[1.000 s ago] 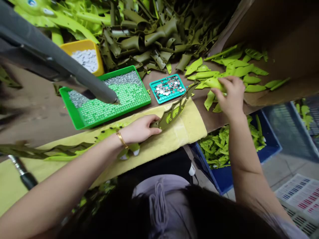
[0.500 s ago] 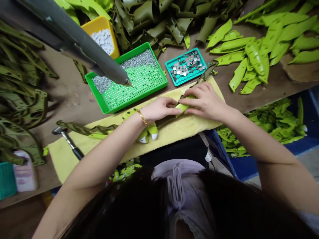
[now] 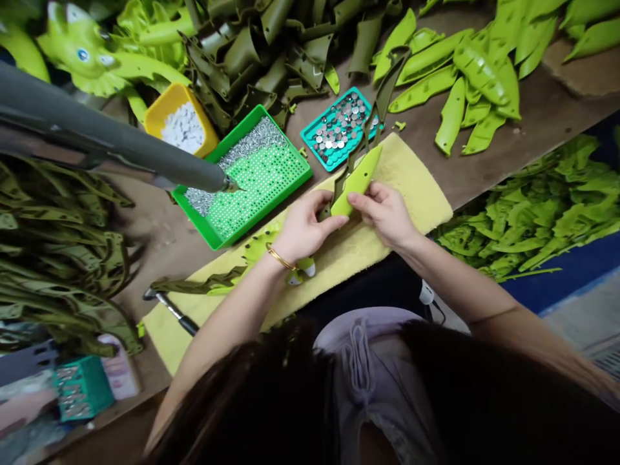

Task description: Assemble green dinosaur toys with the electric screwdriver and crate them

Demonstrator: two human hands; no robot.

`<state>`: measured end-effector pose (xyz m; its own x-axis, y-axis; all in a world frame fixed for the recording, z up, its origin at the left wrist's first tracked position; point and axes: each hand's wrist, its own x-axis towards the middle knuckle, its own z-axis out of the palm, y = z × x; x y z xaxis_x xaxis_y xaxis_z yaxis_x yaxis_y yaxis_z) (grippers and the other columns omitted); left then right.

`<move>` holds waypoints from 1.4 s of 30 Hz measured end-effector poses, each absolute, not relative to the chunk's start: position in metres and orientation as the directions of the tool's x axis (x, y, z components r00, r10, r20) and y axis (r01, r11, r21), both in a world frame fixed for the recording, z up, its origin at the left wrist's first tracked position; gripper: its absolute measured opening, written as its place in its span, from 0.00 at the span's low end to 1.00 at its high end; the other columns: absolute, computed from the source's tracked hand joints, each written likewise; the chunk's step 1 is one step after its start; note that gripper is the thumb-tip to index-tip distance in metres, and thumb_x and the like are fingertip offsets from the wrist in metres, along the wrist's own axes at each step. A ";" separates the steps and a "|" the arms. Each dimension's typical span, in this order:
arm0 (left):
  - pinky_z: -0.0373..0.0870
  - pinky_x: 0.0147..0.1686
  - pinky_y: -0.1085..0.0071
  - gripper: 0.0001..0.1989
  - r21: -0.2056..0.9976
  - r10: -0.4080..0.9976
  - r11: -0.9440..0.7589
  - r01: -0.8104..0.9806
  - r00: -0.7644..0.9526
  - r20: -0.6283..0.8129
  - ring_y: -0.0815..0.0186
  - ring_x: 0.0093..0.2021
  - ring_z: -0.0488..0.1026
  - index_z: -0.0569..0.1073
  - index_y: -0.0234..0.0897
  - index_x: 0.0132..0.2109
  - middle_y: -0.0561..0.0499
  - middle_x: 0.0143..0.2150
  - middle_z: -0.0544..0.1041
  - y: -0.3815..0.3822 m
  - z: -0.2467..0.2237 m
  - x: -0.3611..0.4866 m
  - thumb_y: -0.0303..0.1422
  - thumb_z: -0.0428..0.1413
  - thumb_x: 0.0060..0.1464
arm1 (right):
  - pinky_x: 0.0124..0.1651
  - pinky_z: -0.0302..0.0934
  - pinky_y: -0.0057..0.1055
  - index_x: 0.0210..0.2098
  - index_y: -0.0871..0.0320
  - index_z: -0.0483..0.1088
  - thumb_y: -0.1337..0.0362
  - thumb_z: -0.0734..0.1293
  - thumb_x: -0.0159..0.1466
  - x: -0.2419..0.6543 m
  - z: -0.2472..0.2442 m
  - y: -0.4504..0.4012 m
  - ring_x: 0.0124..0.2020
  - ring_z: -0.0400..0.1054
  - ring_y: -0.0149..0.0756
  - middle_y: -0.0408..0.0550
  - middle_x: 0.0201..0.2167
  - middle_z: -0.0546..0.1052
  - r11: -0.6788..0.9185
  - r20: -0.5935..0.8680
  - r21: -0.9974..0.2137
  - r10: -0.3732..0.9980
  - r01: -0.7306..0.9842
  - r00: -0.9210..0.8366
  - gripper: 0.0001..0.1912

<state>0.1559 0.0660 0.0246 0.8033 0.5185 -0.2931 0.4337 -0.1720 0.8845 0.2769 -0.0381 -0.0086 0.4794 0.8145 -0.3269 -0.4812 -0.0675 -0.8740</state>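
My right hand (image 3: 385, 212) is closed, pinching the lower edge of a lime-green curved plastic shell (image 3: 359, 179) between thumb and fingers. My left hand (image 3: 307, 223) is closed around the near end of a long olive-green plastic strip (image 3: 386, 93), its thumb close to the shell. Shell and strip lie against each other, tilted up above a yellow cloth (image 3: 411, 174); how they join is hidden. Beside my left wrist lies a lime-green part with dark spots and white tips (image 3: 264, 244), partly covered by the arm. Another olive-green strip (image 3: 210, 282) rests left of it.
A green tray of screws (image 3: 261, 184), a teal tray of metal discs (image 3: 339, 132) and a yellow tub (image 3: 206, 129) stand behind the cloth. A screwdriver-like tool (image 3: 203, 174) hangs over the screws. A hammer (image 3: 172, 309) lies left. Lime shells (image 3: 482, 71) and olive parts (image 3: 92, 239) are piled around.
The lime-green shell and olive strip have been raised and turned, their far ends pointing up and away. My right hand has shifted from over the shell to its near right side. The view has swung left.
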 end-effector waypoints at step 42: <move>0.65 0.38 0.70 0.13 0.650 0.531 -0.504 0.569 0.798 -0.286 0.65 0.35 0.67 0.70 0.34 0.37 0.51 0.33 0.72 0.076 0.051 0.141 0.42 0.54 0.56 | 0.30 0.54 0.28 0.27 0.57 0.63 0.46 0.64 0.61 0.227 -0.021 -0.047 0.24 0.59 0.28 0.38 0.20 0.65 -0.207 -0.242 -0.970 0.864 -0.127 0.442 0.20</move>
